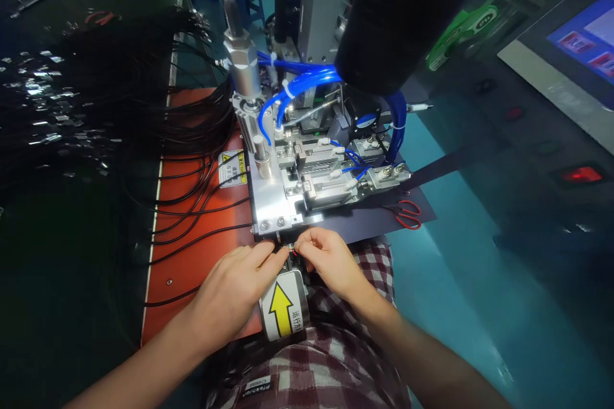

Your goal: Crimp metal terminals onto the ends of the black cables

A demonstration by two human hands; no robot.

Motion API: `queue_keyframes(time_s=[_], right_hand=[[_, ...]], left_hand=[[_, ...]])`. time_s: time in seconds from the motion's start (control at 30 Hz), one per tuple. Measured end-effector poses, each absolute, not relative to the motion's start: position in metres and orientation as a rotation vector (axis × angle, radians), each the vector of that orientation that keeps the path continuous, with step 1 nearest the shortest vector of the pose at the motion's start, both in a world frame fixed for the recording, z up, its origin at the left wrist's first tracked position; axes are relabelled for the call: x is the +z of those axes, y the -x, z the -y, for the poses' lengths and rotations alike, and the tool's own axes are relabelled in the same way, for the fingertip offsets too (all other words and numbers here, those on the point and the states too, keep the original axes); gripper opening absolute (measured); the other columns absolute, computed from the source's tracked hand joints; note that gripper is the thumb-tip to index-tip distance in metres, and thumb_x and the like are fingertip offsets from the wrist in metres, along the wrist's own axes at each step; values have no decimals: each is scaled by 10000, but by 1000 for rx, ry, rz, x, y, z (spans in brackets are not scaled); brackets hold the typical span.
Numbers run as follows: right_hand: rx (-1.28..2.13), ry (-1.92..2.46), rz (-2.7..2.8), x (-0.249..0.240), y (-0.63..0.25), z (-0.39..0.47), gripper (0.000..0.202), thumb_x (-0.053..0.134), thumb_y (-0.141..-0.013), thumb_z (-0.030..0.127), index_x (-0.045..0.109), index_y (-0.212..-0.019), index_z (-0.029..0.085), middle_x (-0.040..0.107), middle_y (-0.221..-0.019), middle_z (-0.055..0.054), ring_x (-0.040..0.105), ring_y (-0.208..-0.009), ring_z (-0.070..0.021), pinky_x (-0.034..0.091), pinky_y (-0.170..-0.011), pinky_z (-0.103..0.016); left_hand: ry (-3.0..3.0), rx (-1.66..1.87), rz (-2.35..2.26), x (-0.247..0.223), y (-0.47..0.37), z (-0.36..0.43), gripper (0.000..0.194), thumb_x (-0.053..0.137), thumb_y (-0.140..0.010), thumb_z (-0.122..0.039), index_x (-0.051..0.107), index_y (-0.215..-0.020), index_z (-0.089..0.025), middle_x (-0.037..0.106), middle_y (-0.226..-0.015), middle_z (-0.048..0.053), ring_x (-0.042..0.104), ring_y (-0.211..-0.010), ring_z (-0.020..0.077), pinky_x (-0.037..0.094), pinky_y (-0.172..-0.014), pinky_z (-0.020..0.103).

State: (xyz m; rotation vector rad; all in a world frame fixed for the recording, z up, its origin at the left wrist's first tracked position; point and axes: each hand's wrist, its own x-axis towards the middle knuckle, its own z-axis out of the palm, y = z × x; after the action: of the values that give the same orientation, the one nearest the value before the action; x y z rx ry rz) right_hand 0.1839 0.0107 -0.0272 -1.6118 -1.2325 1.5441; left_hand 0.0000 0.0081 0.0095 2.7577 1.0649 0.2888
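Note:
At the near edge of a metal machine (275, 195), both hands meet over a narrow track. My left hand (242, 278) is closed, its thumb and forefinger pressed together at the track; what they hold is hidden. My right hand (330, 262) pinches at a tiny piece with a shiny part and a bit of red (293, 252), too small to name. The fingertips of the two hands nearly touch. Just below them sits a white label with a yellow arrow (282, 307). Black cables (201, 230) run across an orange-red board (192, 275) beside my left hand.
Red-handled scissors (409, 214) lie on the dark plate right of the machine. Blue air tubes (307, 80) arch over it, under a thick black column (398, 19). Many dark cables (96, 102) are bundled at left. A screen (585, 45) and a lit red button (582, 174) are at right.

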Motion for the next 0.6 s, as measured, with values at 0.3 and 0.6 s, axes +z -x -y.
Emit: queue_keyframes(time_s=[0.3,0.6], right_hand=[[1651,1468,1087,-26,-187,-7,139,559,-780,269,573,-722,144,496,-560,35,447,-487,-105,340,-472,-223],[1340,1515,1292,-23,-178,-4,151,535,-822,263,563,-714,161,517,-619,17,440,-521,-111,349,-479,-224]], left_hand=[[-2793,318,-1053,12,1,-8,327,321,-862,-48,581,-1059,-72,632,-869,127,620,-714,229,547,-588,362],[-2804,298,-1068,10,2,-7,324,338,-858,-45,577,-1074,-80,633,-902,131,627,-756,224,549,-630,352]])
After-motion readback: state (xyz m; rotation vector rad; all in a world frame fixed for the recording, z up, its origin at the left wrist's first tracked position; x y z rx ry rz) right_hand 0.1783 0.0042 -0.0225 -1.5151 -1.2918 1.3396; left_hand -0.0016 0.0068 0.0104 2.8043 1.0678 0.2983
